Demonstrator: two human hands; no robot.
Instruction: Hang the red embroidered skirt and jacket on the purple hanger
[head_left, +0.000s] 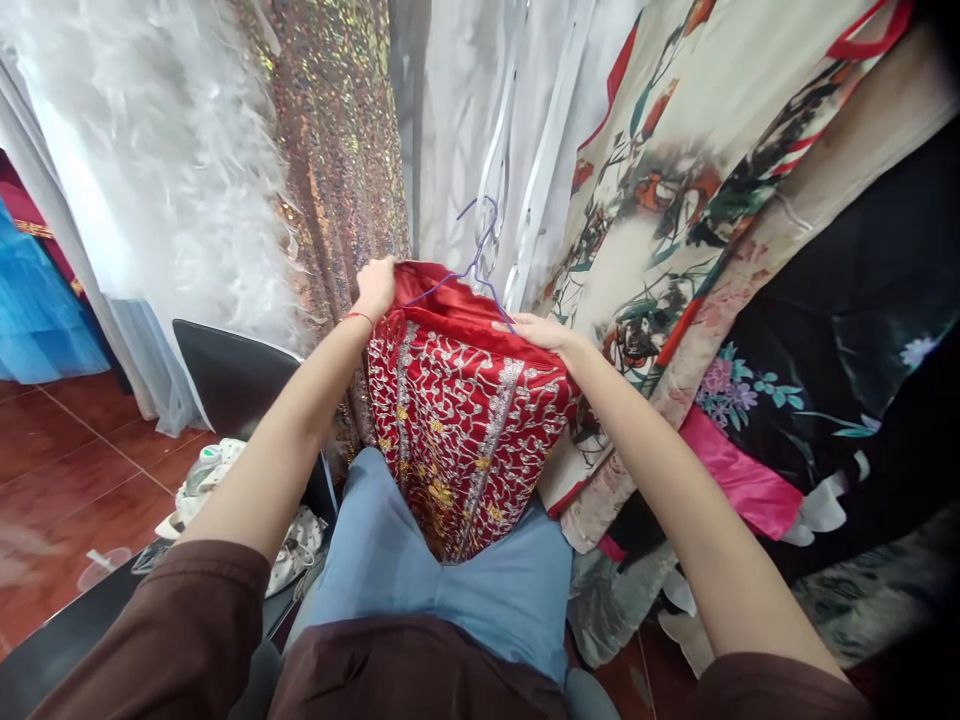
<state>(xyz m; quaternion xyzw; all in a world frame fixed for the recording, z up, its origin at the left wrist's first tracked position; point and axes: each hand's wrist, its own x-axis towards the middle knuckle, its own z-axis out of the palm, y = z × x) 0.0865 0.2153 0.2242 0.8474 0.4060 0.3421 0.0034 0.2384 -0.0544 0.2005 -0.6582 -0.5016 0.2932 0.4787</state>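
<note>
A red garment [465, 420] with silver and gold embroidery hangs in front of my legs, its upper edge spread wide between my hands. My left hand [377, 285] is closed on the top left corner of the garment. On the right, my right hand [534, 332] grips the upper edge, fingers extended over the red lining, beside one arm of the hanger. A purple wire hanger [476, 262] rises from the garment's opening with its hook up; its lower ends reach into the red cloth near both hands.
White feathers [217, 130] and a gold sequined dress [341, 130] hang behind to the left. Patterned dresses [645, 200] and a black floral garment [795, 370] hang at the right. A black chair [232, 375] with white dotted cloth [300, 545] stands at the left.
</note>
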